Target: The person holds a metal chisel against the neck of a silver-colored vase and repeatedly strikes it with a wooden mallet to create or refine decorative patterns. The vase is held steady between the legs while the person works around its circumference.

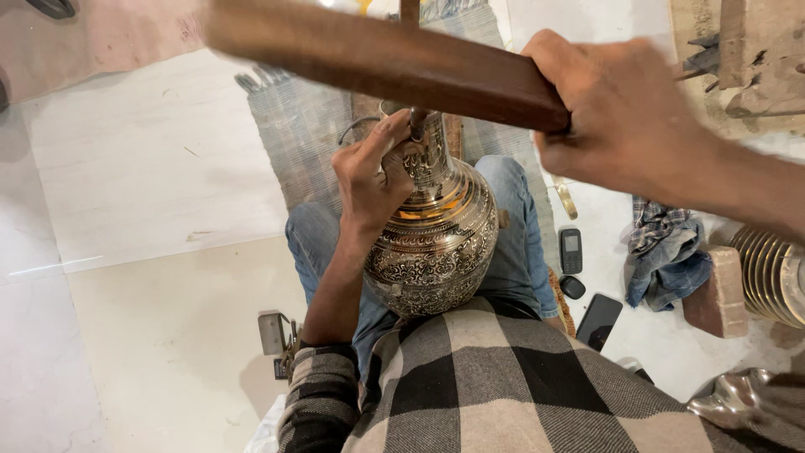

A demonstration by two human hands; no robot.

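An engraved silver-coloured metal vase (436, 231) with a narrow neck rests in my lap, between my jeans-clad legs. My left hand (373, 172) wraps around the vase's neck and pinches a thin metal punch (414, 122) against it. My right hand (625, 113) is raised at the upper right, gripping one end of a long dark wooden bat (377, 54) that stretches leftward above the vase, blurred. A checked shawl covers my chest and arms.
A striped mat (293, 126) lies on the pale floor under my legs. To the right are a small keypad phone (571, 250), a dark smartphone (599, 320), a crumpled cloth (667, 256), a brick (717, 294) and ribbed brass pieces (767, 277). Metal clips (277, 335) sit lower left.
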